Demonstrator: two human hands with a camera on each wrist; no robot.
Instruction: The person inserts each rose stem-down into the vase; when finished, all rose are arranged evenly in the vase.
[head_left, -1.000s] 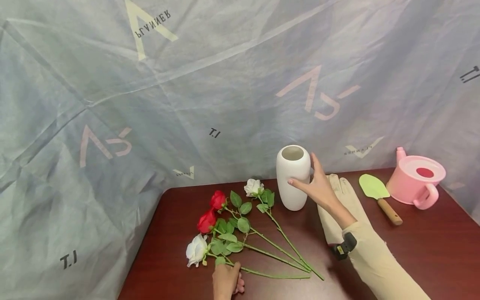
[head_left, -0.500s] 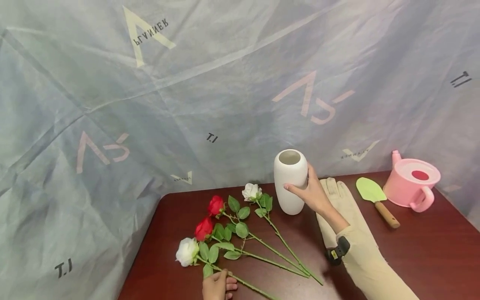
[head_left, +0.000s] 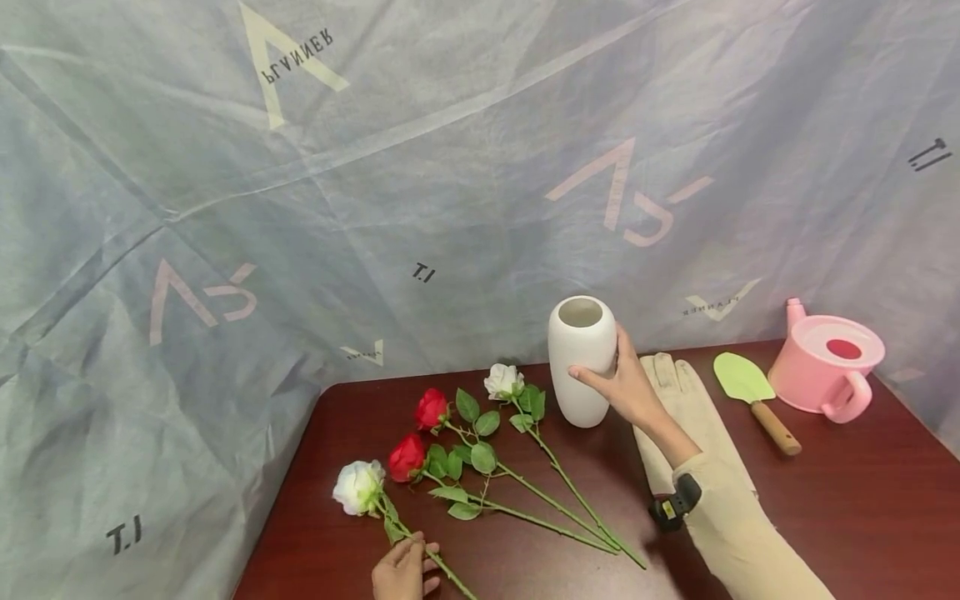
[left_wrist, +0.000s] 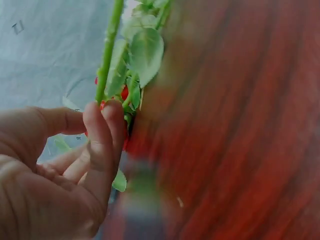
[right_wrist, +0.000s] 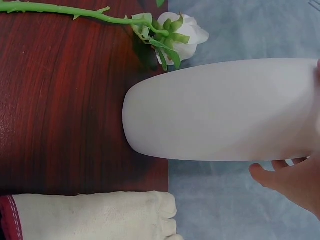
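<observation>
My left hand (head_left: 405,571) pinches the green stem of a white rose (head_left: 360,487) near the table's front edge, its bloom pointing up and left. In the left wrist view, thumb and fingertips meet on the stem (left_wrist: 107,60). A tall white vase (head_left: 577,375) stands upright at the back of the table. My right hand (head_left: 633,392) holds it from the right, thumb across the front; the other fingers are mostly hidden behind it. Two red roses (head_left: 407,458) and another white rose (head_left: 504,382) lie between the hands, stems toward the front.
Beige work gloves (head_left: 701,417) lie under the right forearm. Farther right are a green trowel (head_left: 742,379) with a wooden handle and a pink watering can (head_left: 821,367). A grey cloth (head_left: 450,183) hangs behind the dark red table (head_left: 840,492).
My left hand has moved left and toward the front, drawing the white rose away from the others and tilting it. My right hand has closed in from beside the vase to hold it.
</observation>
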